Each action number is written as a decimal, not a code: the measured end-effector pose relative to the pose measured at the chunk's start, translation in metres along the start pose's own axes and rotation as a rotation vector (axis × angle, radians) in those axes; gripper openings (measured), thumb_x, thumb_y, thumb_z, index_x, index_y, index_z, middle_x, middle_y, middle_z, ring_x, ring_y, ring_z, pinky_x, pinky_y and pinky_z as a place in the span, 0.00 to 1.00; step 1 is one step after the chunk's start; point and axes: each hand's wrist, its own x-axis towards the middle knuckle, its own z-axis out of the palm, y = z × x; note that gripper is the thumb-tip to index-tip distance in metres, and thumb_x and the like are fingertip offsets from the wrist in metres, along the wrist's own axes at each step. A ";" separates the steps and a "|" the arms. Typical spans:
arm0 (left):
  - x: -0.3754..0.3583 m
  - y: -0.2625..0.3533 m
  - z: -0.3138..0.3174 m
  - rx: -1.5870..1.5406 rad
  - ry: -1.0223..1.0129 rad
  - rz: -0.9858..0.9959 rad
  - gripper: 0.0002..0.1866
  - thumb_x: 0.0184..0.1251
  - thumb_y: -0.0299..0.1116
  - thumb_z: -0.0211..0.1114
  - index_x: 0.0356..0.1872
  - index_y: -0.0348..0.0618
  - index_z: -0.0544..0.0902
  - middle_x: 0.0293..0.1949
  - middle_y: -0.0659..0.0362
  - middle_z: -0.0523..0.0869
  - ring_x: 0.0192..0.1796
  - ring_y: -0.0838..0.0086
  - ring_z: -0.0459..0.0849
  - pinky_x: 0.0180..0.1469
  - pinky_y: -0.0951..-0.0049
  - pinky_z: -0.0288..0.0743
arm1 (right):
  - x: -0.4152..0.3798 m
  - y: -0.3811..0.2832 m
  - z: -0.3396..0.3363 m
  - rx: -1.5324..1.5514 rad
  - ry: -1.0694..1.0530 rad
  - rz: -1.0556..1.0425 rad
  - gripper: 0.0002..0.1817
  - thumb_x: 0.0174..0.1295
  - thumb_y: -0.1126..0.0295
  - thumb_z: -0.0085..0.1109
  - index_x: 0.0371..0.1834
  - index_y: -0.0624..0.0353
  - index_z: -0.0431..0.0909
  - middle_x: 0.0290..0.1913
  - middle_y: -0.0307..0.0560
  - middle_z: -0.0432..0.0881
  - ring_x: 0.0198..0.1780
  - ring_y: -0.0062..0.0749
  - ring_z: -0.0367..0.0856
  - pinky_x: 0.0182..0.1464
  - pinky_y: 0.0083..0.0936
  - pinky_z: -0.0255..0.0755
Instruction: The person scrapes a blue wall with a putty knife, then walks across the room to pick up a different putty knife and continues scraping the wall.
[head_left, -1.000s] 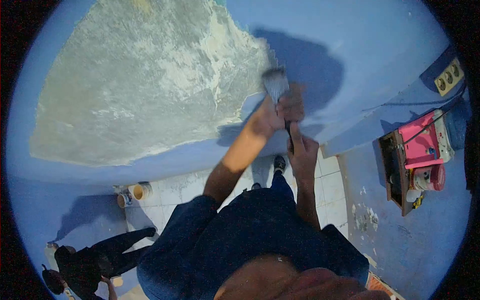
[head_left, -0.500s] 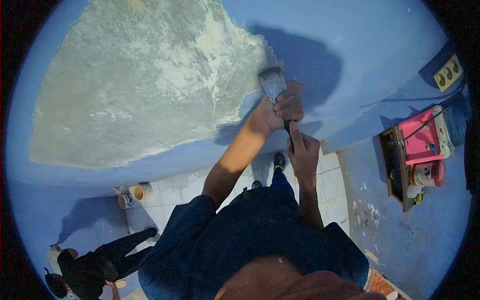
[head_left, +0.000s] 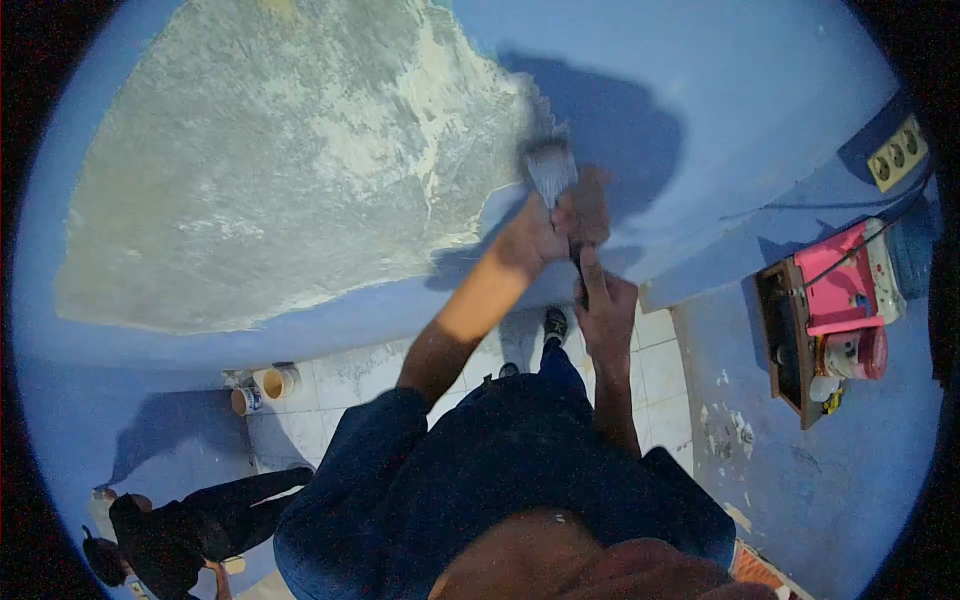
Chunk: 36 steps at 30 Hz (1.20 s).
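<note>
A scraper [head_left: 553,175] with a broad metal blade and a dark handle is held up against the blue wall [head_left: 740,110]. My left hand [head_left: 580,212] wraps round it just below the blade, slightly smeared by motion. Lower down, my right hand [head_left: 605,305] grips the handle end, with its thumb laid along it. The blade, blurred, overlaps the right edge of a large bare grey plaster patch [head_left: 270,170]. Flaky paint edges line that patch, and a dark shadow falls on the wall beside the hands.
Right, a wooden wall shelf [head_left: 790,345] carries a pink container [head_left: 838,285] and a tub [head_left: 855,353]; above it are a socket strip [head_left: 897,153] and a cable. Two buckets [head_left: 275,382] stand on the white tiled floor [head_left: 345,385]. Lower left, another person [head_left: 190,535] works near the wall.
The scraper blade has shifted slightly down and right and now looks blurred. Both hands keep their hold on it. The view has tilted a little.
</note>
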 end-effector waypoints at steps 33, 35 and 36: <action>-0.503 -0.170 -0.352 0.659 1.442 0.261 0.19 0.58 0.48 0.61 0.43 0.45 0.79 0.37 0.53 0.83 0.40 0.60 0.83 0.41 0.54 0.78 | 0.018 0.171 -0.063 -0.631 0.236 -0.400 0.32 0.63 0.43 0.51 0.21 0.67 0.77 0.16 0.50 0.74 0.20 0.39 0.73 0.28 0.39 0.66; -0.539 -0.183 -0.349 0.510 1.430 0.202 0.19 0.57 0.48 0.61 0.42 0.45 0.78 0.34 0.54 0.82 0.37 0.61 0.83 0.37 0.56 0.78 | 0.026 0.159 -0.071 -0.560 0.224 -0.378 0.30 0.64 0.46 0.53 0.18 0.65 0.74 0.14 0.45 0.71 0.17 0.31 0.69 0.24 0.36 0.64; -0.556 -0.184 -0.355 0.423 1.435 0.145 0.18 0.56 0.48 0.61 0.39 0.45 0.78 0.31 0.56 0.81 0.32 0.65 0.82 0.32 0.59 0.76 | 0.022 0.123 -0.070 -0.525 0.150 -0.153 0.30 0.64 0.47 0.53 0.17 0.64 0.73 0.13 0.42 0.70 0.16 0.27 0.66 0.22 0.34 0.62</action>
